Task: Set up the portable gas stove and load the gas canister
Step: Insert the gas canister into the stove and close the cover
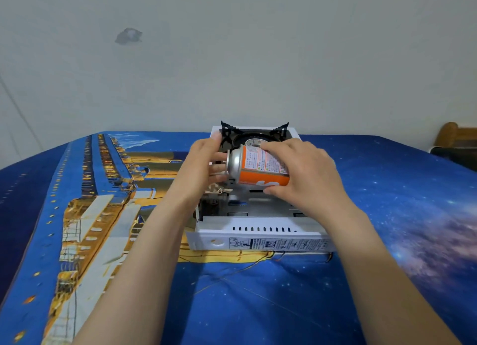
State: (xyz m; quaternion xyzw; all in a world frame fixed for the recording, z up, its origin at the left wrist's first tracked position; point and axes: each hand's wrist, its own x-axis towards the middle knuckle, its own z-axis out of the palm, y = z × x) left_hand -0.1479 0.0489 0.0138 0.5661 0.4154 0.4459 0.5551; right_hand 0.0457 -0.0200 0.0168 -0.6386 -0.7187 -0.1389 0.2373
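Holding: gas canister (260, 168), sideways above my stove's open compartment (258, 205).
Right hand (302, 174): wrapped around its body.
Left hand (204, 164): fingers at the nozzle end.
Handling: rigid, smooth metal, probably slippery; grip mid-body.
Beyond: burner grate (254, 134).

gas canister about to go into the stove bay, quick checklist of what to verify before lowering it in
1. Compartment lid folded open toward the person: ok.
2. Gas canister lying sideways above the bay: ok.
3. Right hand grip around the canister body: ok.
4. Left hand at the silver nozzle end, steadying it: ok.
5. Collar notch aligned with the stove's connector: cannot tell.
6. Stove resting level on the blue bedsheet: cannot tell, surface looks soft.
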